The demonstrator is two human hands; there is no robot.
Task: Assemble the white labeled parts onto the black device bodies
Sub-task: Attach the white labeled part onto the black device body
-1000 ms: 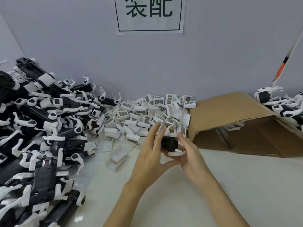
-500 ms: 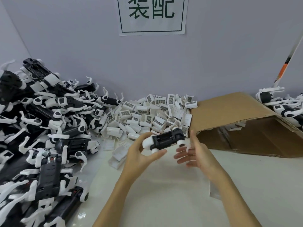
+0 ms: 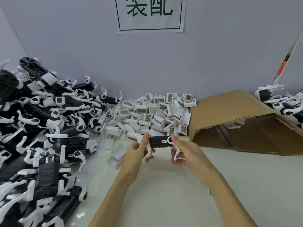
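Black device body (image 3: 159, 141) sat level between both hands in the head view, held above the table (image 3: 164, 185), just in front of the heap of white labeled parts (image 3: 152, 115). The left hand (image 3: 136, 151) gripped its left end, fingers (image 3: 145, 140) curled over the top; the right hand (image 3: 183, 151) gripped the right end by the white round cap. White curved legs hung below — thin, probably springy and easy to snap. The body looked light, stiff and smooth, so the solid black ends seemed the safest hold. The table was white and glossy. A pile of 2-tone bodies (image 3: 41, 128) lay left, a tipped cardboard box (image 3: 229, 112) right, a printed sign (image 3: 150, 13) on the grey wall.
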